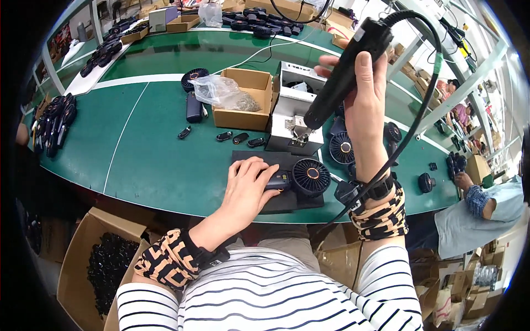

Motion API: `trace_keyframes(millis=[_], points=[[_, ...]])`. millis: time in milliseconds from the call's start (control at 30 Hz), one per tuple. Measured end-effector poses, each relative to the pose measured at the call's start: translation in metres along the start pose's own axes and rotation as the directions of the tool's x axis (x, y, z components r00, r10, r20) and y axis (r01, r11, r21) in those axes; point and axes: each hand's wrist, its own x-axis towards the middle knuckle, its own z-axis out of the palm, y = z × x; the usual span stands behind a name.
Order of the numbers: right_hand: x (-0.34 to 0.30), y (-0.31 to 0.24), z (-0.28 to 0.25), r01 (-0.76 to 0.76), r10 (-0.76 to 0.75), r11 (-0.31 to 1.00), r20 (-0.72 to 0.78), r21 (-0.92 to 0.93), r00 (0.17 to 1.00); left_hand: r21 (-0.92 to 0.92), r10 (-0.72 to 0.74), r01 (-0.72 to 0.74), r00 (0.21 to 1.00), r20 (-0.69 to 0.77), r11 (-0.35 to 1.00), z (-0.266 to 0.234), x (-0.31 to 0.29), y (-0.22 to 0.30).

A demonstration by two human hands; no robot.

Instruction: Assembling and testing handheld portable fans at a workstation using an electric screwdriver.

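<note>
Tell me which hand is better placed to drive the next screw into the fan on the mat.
Probably the right hand: it already grips the black electric screwdriver, raised above the table. The left hand lies flat on the small black fan, steadying it on the dark mat.

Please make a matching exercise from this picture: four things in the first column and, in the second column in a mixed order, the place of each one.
Things:
1. black electric screwdriver
2. small black fan
3. clear plastic bag
4. black foam mat

Places:
A. lying partly over the rim of the open cardboard box
B. under the left hand, on the mat
C. flat on the green table, in front of the person
D. held up in the right hand

Pairs: 1-D, 2-B, 3-A, 4-C
</note>
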Motion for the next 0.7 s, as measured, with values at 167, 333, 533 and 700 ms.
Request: trace_keyframes(millis=[167, 333, 533, 700], points=[[-0.004, 0.029, 0.005, 0.024, -0.017, 0.993, -0.059, 0.118, 0.998, -0.017, -0.036, 0.036, 0.999, -0.011, 0.999, 0.003, 0.007, 0.004], [-0.007, 0.044, 0.007, 0.011, -0.004, 0.996, -0.072, 0.086, 0.997, 0.009, -0.08, 0.079, 0.995, 0.059, 0.997, 0.013, 0.011, 0.003], [-0.013, 0.048, -0.001, 0.011, -0.005, 0.997, -0.093, 0.072, 0.996, -0.013, -0.057, 0.057, 0.998, 0.012, 0.998, 0.011, 0.011, 0.008], [-0.033, 0.031, 0.008, -0.03, 0.031, 0.998, -0.027, 0.06, 0.999, -0.019, -0.048, 0.048, 0.999, -0.007, 0.999, 0.011, 0.01, 0.004]])
